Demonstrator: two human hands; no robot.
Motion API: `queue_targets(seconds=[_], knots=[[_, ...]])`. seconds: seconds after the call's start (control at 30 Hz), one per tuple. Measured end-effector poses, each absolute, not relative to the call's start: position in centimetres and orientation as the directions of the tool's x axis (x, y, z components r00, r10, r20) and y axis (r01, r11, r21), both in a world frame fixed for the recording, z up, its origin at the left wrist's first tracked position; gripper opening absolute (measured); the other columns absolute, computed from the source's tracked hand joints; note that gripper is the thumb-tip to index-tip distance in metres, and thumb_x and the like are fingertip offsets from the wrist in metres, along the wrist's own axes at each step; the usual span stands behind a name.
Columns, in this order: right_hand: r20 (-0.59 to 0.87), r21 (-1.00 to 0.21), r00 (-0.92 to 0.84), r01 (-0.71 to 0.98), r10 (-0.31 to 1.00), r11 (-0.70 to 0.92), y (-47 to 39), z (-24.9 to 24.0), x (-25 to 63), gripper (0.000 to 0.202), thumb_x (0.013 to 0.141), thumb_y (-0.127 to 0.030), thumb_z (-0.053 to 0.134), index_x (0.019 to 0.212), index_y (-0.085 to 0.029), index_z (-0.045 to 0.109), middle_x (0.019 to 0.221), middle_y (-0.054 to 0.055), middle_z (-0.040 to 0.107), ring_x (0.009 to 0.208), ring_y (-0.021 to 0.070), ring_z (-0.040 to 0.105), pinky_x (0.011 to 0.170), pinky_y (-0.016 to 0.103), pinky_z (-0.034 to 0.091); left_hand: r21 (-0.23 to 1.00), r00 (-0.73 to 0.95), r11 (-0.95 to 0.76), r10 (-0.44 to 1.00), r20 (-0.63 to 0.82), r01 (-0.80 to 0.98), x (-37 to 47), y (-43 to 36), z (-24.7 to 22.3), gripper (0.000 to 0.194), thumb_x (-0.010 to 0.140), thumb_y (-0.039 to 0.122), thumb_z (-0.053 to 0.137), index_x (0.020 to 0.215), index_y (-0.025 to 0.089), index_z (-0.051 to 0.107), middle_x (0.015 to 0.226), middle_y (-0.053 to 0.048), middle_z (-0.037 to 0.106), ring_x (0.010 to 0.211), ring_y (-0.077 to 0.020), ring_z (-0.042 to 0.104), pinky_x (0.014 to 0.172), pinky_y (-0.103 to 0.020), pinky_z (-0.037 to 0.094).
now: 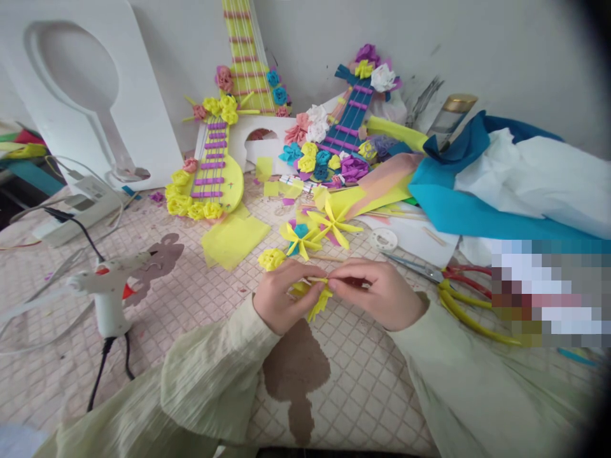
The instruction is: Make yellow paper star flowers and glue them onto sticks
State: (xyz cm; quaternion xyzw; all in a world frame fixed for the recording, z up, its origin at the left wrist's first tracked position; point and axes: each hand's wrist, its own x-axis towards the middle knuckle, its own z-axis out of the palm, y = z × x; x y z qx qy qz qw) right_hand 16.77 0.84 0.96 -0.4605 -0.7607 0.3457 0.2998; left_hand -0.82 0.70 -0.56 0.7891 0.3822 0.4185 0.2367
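Observation:
Near the middle of the table, my left hand [287,294] and my right hand [377,291] meet fingertip to fingertip. Between them is a yellow paper piece [319,305] with pleated, hanging ends. My left thumb and fingers pinch it, and the closed right fingertips grip its upper edge. A crumpled yellow paper flower [272,258] lies just beyond the left knuckles. Two star-shaped yellow paper pieces, one nearer [300,240] and one farther [333,222], lie beyond my hands. A thin stick [329,258] is just behind the fingers.
A white glue gun [109,286] stands left, with black cables. Scissors [429,272] and yellow-handled pliers [470,318] lie right. Behind are flower-decorated paper instruments, one yellow [233,184] and one blue [351,121], yellow sheets [233,238], blue cloth-like material [443,203] and a white cut-out board [138,83].

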Motion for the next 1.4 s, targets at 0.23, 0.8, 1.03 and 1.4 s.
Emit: queue_targets(seconds=[0.23, 0.8, 1.03, 1.4], knots=[[0.147, -0.815, -0.364, 0.482, 0.920, 0.321, 0.78, 0.77, 16.55, 0.012, 0.073, -0.022, 0.054, 0.071, -0.017, 0.065, 0.071, 0.003, 0.064, 0.059, 0.0108, 0.055, 0.053, 0.022, 0.043, 0.691, 0.356, -0.596, 0.801, 0.480, 0.409, -0.81, 0.67, -0.49, 0.011, 0.072, 0.014, 0.056, 0.082, 0.014, 0.063, 0.076, -0.005, 0.066, 0.071, -0.0132, 0.061, 0.068, -0.025, 0.050], [0.129, -0.836, -0.372, 0.458, 0.919, 0.302, 0.82, 0.64, 16.55, 0.012, 0.072, -0.022, 0.055, 0.072, -0.016, 0.064, 0.069, 0.002, 0.062, 0.056, 0.0090, 0.051, 0.051, 0.021, 0.041, 0.702, 0.364, -0.591, 0.804, 0.471, 0.398, -0.77, 0.58, -0.42, 0.012, 0.072, 0.014, 0.055, 0.082, 0.014, 0.062, 0.076, -0.006, 0.066, 0.072, -0.0137, 0.061, 0.070, -0.026, 0.050], [0.146, -0.809, -0.396, 0.480, 0.907, 0.340, 0.82, 0.65, 16.59, 0.012, 0.073, -0.020, 0.053, 0.069, -0.016, 0.064, 0.067, 0.001, 0.060, 0.055, 0.0080, 0.049, 0.049, 0.020, 0.039, 0.700, 0.370, -0.592, 0.803, 0.467, 0.400, -0.73, 0.59, -0.35, 0.011, 0.072, 0.014, 0.055, 0.081, 0.014, 0.062, 0.075, -0.006, 0.066, 0.072, -0.0139, 0.061, 0.069, -0.027, 0.050], [0.154, -0.802, -0.378, 0.492, 0.913, 0.339, 0.78, 0.83, 16.41, 0.010, 0.071, -0.019, 0.054, 0.069, -0.016, 0.063, 0.067, 0.001, 0.061, 0.054, 0.0081, 0.049, 0.048, 0.020, 0.038, 0.713, 0.379, -0.576, 0.812, 0.444, 0.400, -0.83, 0.60, -0.44, 0.011, 0.071, 0.013, 0.055, 0.080, 0.014, 0.061, 0.075, -0.005, 0.065, 0.072, -0.0139, 0.060, 0.070, -0.027, 0.049]])
